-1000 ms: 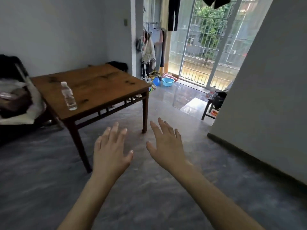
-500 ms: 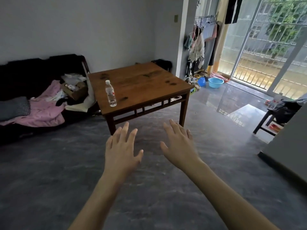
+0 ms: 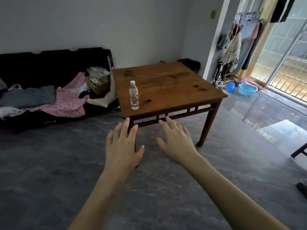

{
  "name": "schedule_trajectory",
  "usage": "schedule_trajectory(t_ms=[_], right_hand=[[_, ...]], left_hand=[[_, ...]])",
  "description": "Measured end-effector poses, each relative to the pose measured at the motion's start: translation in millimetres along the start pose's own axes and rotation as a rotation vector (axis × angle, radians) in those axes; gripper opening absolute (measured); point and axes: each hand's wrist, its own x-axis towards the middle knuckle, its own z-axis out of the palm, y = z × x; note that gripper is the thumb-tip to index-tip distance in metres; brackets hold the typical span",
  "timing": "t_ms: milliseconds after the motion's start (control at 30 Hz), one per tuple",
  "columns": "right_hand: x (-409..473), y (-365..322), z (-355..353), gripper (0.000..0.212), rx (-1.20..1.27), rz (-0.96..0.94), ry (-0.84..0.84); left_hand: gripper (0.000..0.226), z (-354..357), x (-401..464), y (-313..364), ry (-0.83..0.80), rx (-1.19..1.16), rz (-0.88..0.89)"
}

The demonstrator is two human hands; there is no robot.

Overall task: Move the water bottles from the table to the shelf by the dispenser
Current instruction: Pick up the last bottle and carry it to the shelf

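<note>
Both hands, left hand and right hand, reach forward with fingers spread, holding nothing. The water bottle stands upright near the tabletop front-left edge; best to grip its middle, keeping it upright

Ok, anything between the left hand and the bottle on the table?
Only the table edge; no object blocks the left hand from the bottle in the head view.
</note>
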Motion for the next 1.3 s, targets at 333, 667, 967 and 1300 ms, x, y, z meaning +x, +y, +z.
schedule_trajectory(t_ms=[333, 667, 967, 1300], right_hand=[[131, -28, 10, 0.066, 0.005, 0.003, 0.008], [231, -8, 24, 0.066, 0.001, 0.032, -0.032], [342, 32, 32, 0.065, 0.039, 0.004, -0.088], [451, 43, 50, 0.065, 0.069, -0.058, -0.169]], left_hand=[[0.077, 6, 126, -52, 0.048, -0.05, 0.04], [0.079, 38, 219, -65, 0.021, -0.089, 0.048], [0.076, 54, 323, -60, 0.024, -0.034, 0.0], [0.072, 76, 404, -72, -0.009, -0.022, -0.088]])
